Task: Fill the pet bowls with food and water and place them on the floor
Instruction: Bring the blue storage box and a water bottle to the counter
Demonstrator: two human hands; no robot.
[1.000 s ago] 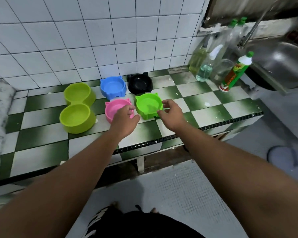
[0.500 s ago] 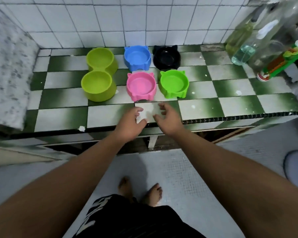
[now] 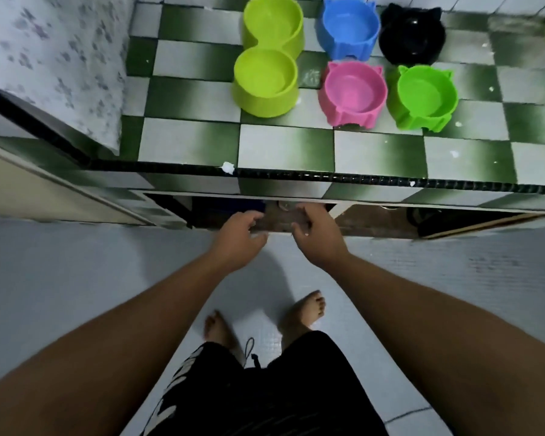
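your left hand (image 3: pixel 238 239) and right hand (image 3: pixel 317 234) reach empty, fingers loosely spread, toward the dark cupboard under the green-and-white tiled counter (image 3: pixel 283 149), while the five plastic pet bowls (image 3: pixel 354 92) sit empty at twelve o'clock, so groping blind there could snag or spill something.

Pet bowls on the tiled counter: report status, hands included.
Left hand and right hand empty, no grip, low at the cabinet front. Five plastic bowls on the checkered counter, all apparently empty: lime double bowl, blue, black, pink, green. Nothing blocking.
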